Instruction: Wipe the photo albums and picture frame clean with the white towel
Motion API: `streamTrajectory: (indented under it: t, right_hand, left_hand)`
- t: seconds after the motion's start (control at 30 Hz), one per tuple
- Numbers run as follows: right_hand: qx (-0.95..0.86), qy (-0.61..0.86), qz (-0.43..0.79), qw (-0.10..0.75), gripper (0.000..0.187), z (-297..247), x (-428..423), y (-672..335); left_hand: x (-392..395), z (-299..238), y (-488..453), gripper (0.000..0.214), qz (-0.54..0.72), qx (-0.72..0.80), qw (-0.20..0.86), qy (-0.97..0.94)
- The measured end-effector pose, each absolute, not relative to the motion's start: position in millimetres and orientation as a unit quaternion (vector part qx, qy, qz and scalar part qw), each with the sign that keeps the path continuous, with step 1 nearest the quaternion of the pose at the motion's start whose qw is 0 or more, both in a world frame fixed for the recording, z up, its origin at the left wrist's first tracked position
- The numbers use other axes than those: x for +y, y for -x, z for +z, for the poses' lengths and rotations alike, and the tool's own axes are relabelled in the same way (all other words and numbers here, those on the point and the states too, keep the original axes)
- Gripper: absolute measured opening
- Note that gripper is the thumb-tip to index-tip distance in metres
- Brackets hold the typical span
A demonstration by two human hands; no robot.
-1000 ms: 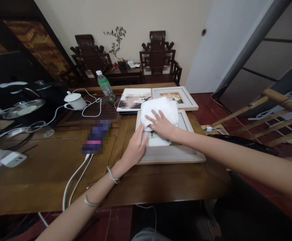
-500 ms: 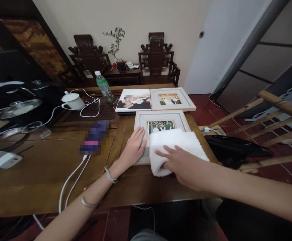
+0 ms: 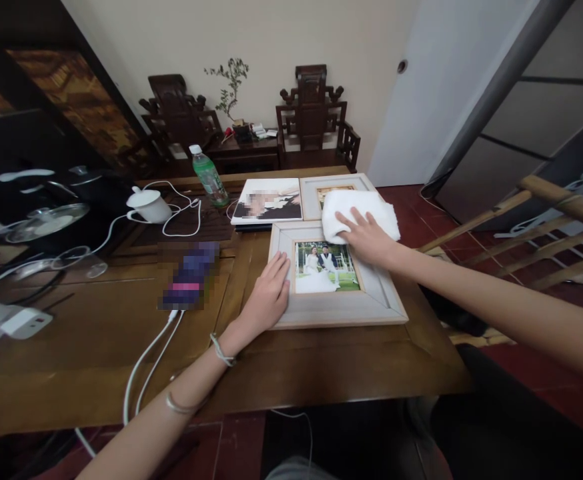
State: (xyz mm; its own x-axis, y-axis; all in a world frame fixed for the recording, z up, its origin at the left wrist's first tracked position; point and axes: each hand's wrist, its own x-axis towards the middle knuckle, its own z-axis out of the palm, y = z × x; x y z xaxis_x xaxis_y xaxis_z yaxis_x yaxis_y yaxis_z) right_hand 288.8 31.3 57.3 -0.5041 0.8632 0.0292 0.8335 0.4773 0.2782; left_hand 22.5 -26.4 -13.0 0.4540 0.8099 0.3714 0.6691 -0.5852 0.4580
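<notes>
A photo frame (image 3: 331,313) with a pale wooden border lies flat on the table, its picture of two people uncovered. My left hand (image 3: 267,293) rests on the frame's left edge, fingers stretched out along it and the thumb lying inward. Under my right hand (image 3: 366,239) is a folded white towel (image 3: 359,207), which I hold against the frame's upper right corner. The towel also covers part of a second photo frame (image 3: 316,203) behind. Left of that one lies a white-edged photo panel (image 3: 266,200) on something dark.
On the wooden table (image 3: 86,360) are a phone (image 3: 190,277) with white cables, a lidded white cup (image 3: 149,205), a green-labelled bottle (image 3: 209,177) and a white power strip (image 3: 26,322). A wooden chair (image 3: 561,200) stands at the right, dark carved chairs (image 3: 313,110) at the back.
My right hand has moved the towel away from me, from the near frame's lower right to its upper right corner, uncovering the picture. My left hand has stayed in place.
</notes>
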Motion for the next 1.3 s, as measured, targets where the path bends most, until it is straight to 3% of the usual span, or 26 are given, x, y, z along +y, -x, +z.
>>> streamTrajectory:
  t: [0.13,0.3,0.4,0.63,0.93,1.13,1.3]
  right_hand:
    - [0.861,-0.490,0.109,0.079,0.059,56,25,-278]
    - [0.873,-0.466,0.079,0.125,0.050,59,-41,-256]
    - [0.879,-0.448,0.038,0.158,0.055,73,-83,-244]
    - [0.897,-0.411,-0.075,0.146,0.054,97,-122,-226]
    - [0.893,-0.445,0.055,0.032,0.064,50,-25,-267]
    - [0.869,-0.472,0.136,0.060,0.059,57,30,-278]
    - [0.884,-0.441,0.130,0.080,0.052,51,2,-277]
  left_hand:
    - [-26,-12,-23,0.048,0.282,0.444,0.126,-0.841]
    - [-26,-14,-24,0.047,0.288,0.448,0.125,-0.837]
    - [-26,-15,-24,0.047,0.296,0.447,0.119,-0.836]
    - [-27,-13,-25,0.047,0.287,0.450,0.116,-0.837]
    - [-25,-17,-24,0.047,0.307,0.439,0.117,-0.837]
    - [-25,-14,-23,0.047,0.301,0.440,0.127,-0.836]
    - [-26,-14,-24,0.048,0.306,0.446,0.135,-0.830]
